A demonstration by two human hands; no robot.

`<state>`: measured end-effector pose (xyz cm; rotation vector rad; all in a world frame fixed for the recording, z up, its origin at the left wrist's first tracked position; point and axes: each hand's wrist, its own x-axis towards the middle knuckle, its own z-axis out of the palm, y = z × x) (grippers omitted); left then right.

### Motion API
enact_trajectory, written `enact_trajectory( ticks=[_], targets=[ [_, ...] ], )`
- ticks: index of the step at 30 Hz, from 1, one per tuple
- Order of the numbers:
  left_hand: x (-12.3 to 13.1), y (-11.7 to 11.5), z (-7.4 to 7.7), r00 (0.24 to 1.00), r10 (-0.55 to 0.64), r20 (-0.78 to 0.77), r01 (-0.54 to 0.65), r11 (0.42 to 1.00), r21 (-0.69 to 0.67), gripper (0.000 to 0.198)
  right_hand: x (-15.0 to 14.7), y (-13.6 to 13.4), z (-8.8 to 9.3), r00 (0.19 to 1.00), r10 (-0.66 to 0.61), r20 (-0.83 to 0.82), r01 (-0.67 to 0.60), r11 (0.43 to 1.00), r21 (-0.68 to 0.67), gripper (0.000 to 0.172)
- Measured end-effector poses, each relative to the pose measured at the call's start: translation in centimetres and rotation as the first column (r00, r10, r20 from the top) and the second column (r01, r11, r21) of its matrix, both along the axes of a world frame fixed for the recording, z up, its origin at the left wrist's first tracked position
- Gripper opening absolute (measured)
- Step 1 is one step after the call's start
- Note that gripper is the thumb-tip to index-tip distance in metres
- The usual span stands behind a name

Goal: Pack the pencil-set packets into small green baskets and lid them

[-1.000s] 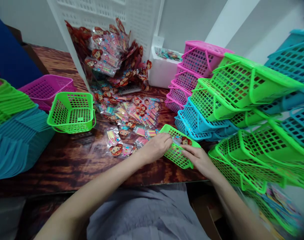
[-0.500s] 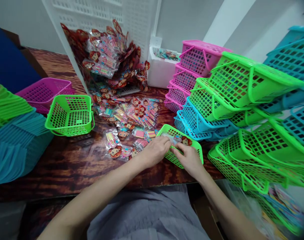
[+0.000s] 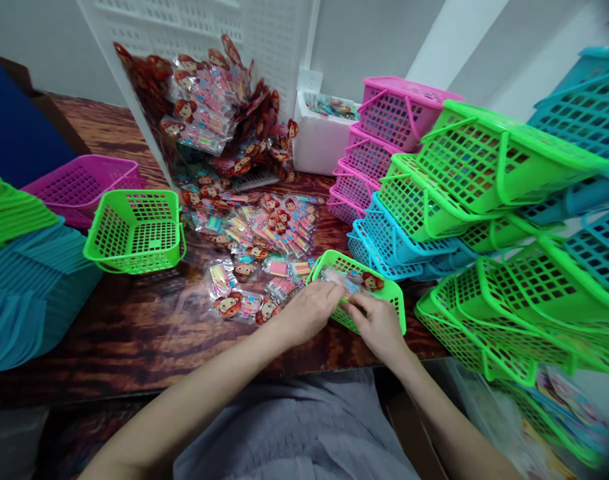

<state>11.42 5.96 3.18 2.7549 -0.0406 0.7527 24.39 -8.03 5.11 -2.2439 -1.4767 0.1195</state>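
Observation:
In the head view a light green plastic basket point(image 3: 397, 293) stands at the table's front, right of the middle. My left hand point(image 3: 311, 310) reaches over its left side, fingers closed on a clear plastic packet point(image 3: 351, 285). From the right, my right hand point(image 3: 378, 325) pinches the packet's near edge, thumb and fingers together. The packet lies over the basket's opening and has a red-haired cartoon head point(image 3: 372, 281) at its right end. My fingers partly hide it. Similar packets point(image 3: 241, 305) lie flat on the table left of the basket.
A white crate point(image 3: 274, 40) tipped on its side spills a heap of packets point(image 3: 204, 113). Stacked pink point(image 3: 389, 120), green point(image 3: 494, 160) and blue baskets crowd the right. A green basket point(image 3: 134, 230) and nested blue baskets point(image 3: 39, 287) stand left. Behind sits a white foam box point(image 3: 319, 137).
Both hands stay at the basket with the packet. My left hand has shifted slightly down and left, and the right fingers have drawn closer together. The whole view has shifted a little.

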Motion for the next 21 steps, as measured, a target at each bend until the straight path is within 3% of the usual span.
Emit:
enact_trajectory(
  ticks=[8, 14, 17, 21],
  targets=[
    [0.2, 0.0, -0.4, 1.000, -0.013, -0.006, 0.013, 1.000, -0.004, 0.016, -0.2, 0.2, -0.9, 0.999, -0.047, -0.008, 0.048, 0.999, 0.027, 0.027],
    [-1.1, -0.3, -1.0, 1.000, -0.026, 0.000, 0.026, 0.999, -0.034, 0.016, -0.2, -0.7, -0.3, 0.989, 0.092, -0.113, -0.100, 0.993, -0.060, 0.015],
    [-1.8, -0.6, -1.4, 1.000, -0.007, -0.014, 0.006, 1.000, -0.029, 0.018, -0.8, -1.8, -0.5, 0.995, 0.089, -0.044, -0.093, 0.990, -0.107, 0.013],
    [-2.2, -0.9, -1.7, 1.000, 0.007, -0.003, -0.007, 1.000, -0.005, 0.020, -1.8, -2.7, -1.6, 0.995, 0.083, 0.053, -0.082, 0.996, -0.033, 0.018]
  ],
)
